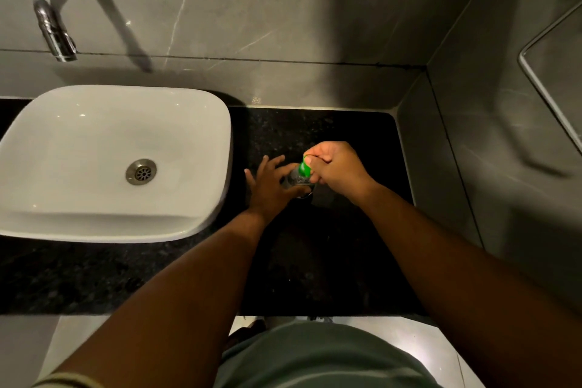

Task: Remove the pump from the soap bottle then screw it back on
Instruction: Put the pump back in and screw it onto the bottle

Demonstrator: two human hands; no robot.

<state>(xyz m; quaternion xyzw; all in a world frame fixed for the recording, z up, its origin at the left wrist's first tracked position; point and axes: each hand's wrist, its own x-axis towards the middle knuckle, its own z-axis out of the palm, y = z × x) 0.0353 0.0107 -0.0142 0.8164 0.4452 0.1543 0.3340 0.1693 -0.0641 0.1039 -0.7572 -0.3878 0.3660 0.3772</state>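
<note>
A small clear soap bottle (297, 181) stands upright on the black granite counter (330, 255), right of the basin. Its green pump (304, 168) sits on top of the bottle. My right hand (337, 168) is closed around the pump from the right, fingers and thumb wrapped over the green head. My left hand (271, 183) rests against the bottle's left side with the fingers spread and the thumb under the bottle's front. Most of the bottle is hidden between the two hands.
A white square basin (41, 135) with a metal drain sits on the counter's left half. A chrome wall tap (55, 28) juts out above it. Grey tiled walls close in behind and on the right. The counter's front edge runs below my forearms.
</note>
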